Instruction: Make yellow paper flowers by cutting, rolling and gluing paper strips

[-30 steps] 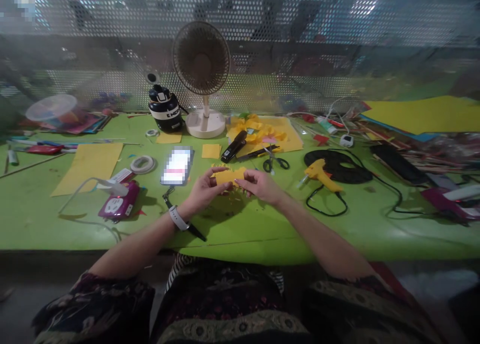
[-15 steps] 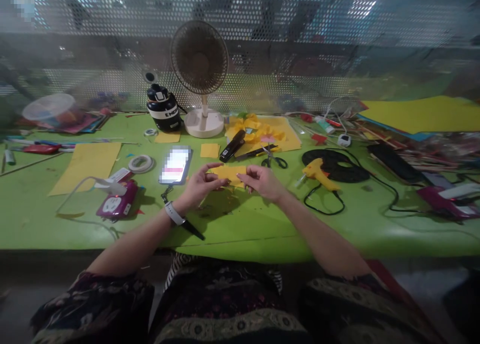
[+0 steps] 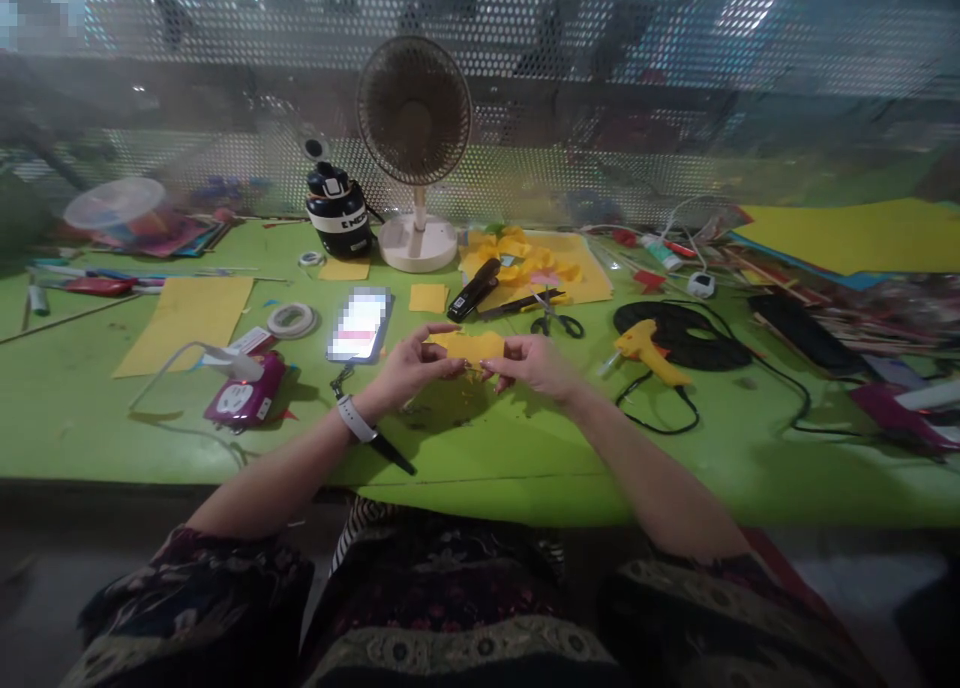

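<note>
A small piece of yellow-orange paper (image 3: 475, 347) is held above the green table between both hands. My left hand (image 3: 414, 368) pinches its left side, thumb along the lower edge. My right hand (image 3: 534, 366) grips the right side between thumb and fingers. Small yellow scraps show beneath the paper. Just beyond my hands lie a black stapler (image 3: 474, 290), a pair of scissors (image 3: 556, 320) and a small square of yellow paper (image 3: 428, 298). Yellow paper flowers (image 3: 517, 253) rest on a yellow sheet behind the stapler.
A phone (image 3: 361, 325), a tape roll (image 3: 292, 320) and a purple power strip (image 3: 245, 393) lie to the left. A fan (image 3: 418, 243) and a dark bottle (image 3: 339, 218) stand at the back. On the right are a yellow glue gun (image 3: 651, 352) and its cord.
The yellow paper's outline looks more curved and bent between my hands, and my fingers have come closer together at its lower edge. The whole view has shifted slightly.
</note>
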`<state>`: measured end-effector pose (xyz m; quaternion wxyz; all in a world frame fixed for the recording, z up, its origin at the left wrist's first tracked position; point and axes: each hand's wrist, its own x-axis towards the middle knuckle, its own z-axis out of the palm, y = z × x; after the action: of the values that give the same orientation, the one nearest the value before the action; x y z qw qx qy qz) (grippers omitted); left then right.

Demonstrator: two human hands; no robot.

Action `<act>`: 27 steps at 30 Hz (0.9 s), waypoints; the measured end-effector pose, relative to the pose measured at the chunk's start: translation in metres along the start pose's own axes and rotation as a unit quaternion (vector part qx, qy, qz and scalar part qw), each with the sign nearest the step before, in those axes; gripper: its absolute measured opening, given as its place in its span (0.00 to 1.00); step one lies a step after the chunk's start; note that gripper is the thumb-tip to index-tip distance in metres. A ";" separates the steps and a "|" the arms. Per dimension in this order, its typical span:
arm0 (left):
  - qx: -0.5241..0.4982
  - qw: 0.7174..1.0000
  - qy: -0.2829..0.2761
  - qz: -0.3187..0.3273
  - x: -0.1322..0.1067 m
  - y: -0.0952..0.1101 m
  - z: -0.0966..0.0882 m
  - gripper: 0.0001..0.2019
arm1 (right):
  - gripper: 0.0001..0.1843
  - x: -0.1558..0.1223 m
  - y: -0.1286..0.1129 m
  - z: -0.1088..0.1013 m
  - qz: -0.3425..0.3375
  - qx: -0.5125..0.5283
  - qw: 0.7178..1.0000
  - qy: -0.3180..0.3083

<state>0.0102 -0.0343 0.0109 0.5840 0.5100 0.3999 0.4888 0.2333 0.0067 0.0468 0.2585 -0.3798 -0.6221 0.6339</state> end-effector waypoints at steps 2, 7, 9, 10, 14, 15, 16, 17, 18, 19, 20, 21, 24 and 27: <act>-0.002 1.000 0.005 0.000 0.002 0.001 -0.005 0.31 | 0.11 0.001 -0.002 -0.007 0.000 -0.006 1.000 0.008; -0.003 1.000 0.010 -0.002 0.004 0.003 -0.010 0.30 | 0.13 0.001 -0.006 -0.019 0.002 -0.012 0.999 0.042; -0.002 1.000 0.004 -0.007 0.003 0.003 -0.009 0.31 | 0.14 0.001 -0.007 -0.017 0.013 -0.029 0.999 0.037; -0.002 1.000 0.001 -0.008 0.003 0.002 -0.008 0.31 | 0.14 0.001 -0.006 -0.015 0.015 -0.036 0.999 0.031; 0.010 1.000 -0.010 -0.018 0.002 0.001 -0.006 0.32 | 0.14 0.000 -0.005 -0.007 0.003 -0.043 0.999 -0.005; 0.014 1.000 -0.014 -0.024 0.001 0.000 -0.006 0.33 | 0.14 -0.001 -0.005 -0.006 -0.001 -0.043 0.999 -0.008; 0.015 0.999 -0.018 -0.032 0.001 0.000 -0.005 0.34 | 0.14 -0.001 -0.004 -0.005 -0.003 -0.043 0.999 -0.010; 0.013 0.999 -0.021 -0.038 0.001 -0.001 -0.005 0.35 | 0.14 -0.001 -0.004 -0.004 -0.006 -0.045 0.999 -0.011; 0.007 0.999 -0.023 -0.043 0.001 -0.001 -0.004 0.37 | 0.14 -0.001 -0.003 -0.003 -0.009 -0.047 0.999 -0.012; -0.001 0.999 -0.024 -0.045 0.001 -0.002 -0.004 0.38 | 0.14 -0.001 -0.002 -0.002 -0.012 -0.050 0.999 -0.015; -0.007 0.999 -0.025 -0.046 0.001 -0.003 -0.003 0.38 | 0.14 -0.002 -0.001 -0.001 -0.014 -0.052 0.998 -0.018; -0.011 0.999 -0.024 -0.045 0.001 -0.003 -0.002 0.38 | 0.14 -0.002 0.000 0.000 -0.018 -0.054 0.998 -0.019; -0.010 0.999 -0.021 -0.035 0.002 -0.006 -0.001 0.38 | 0.14 -0.002 0.003 0.004 -0.032 -0.061 0.998 -0.014; -0.001 1.000 -0.018 -0.023 0.002 -0.006 -0.002 0.38 | 0.15 -0.002 0.003 0.006 -0.036 -0.064 0.997 -0.007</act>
<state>0.0091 -0.0316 0.0051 0.6029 0.5088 0.4006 0.4659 0.2305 0.0015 0.0437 0.2520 -0.3684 -0.6762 0.5861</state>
